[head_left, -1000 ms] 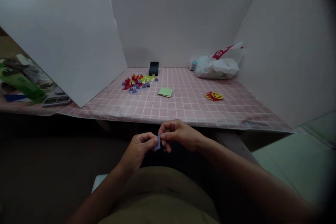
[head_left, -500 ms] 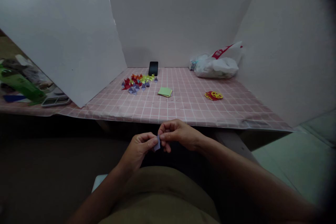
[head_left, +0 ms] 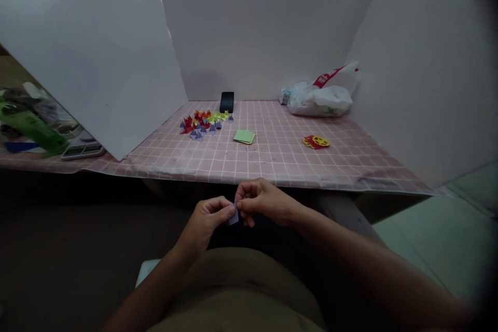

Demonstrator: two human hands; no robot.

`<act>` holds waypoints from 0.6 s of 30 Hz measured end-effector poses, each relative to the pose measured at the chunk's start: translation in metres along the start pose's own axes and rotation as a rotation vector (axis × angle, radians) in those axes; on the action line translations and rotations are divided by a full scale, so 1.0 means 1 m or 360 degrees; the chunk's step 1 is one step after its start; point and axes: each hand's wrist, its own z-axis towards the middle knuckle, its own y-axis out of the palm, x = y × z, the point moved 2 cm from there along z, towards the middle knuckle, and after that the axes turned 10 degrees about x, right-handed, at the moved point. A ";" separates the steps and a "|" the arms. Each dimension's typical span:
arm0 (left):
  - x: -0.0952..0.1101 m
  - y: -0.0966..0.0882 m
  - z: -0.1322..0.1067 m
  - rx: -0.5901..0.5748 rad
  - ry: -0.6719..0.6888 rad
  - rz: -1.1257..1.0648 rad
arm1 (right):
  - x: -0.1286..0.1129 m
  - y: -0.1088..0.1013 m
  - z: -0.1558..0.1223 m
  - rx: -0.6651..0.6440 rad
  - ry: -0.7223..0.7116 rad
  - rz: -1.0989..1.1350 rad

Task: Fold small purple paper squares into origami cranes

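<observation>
White panels (head_left: 93,52) wall in the sides and back; the left one, standing at a slant, cuts across the bench (head_left: 272,161) and hides part of what lies beyond it. The bench wears a pink checked cover. A white plastic bag (head_left: 319,101) with a red band slumps at the back right. Below the near edge, the left hand (head_left: 206,220) and right hand (head_left: 264,199) meet above the lap. Outside the left panel sit a translucent green item (head_left: 31,127) and a grey device (head_left: 83,150) with dark windows. Small folded papers (head_left: 189,123) in red, orange, yellow and purple crowd the back left, just in front of a black phone (head_left: 227,102). A paper stack (head_left: 244,136), green on top, lies mid-bench; yellow and red cut-outs (head_left: 317,141) lie to its right. Smallest is the purple paper (head_left: 233,217) between the hands: the left grip is pinched closed on it, the right grip closed at its upper edge, fingers partly covering it.
</observation>
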 end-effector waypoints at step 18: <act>0.007 0.004 -0.005 0.0062 0.0071 0.0213 | 0.009 0.002 0.003 -0.0046 -0.0104 -0.0098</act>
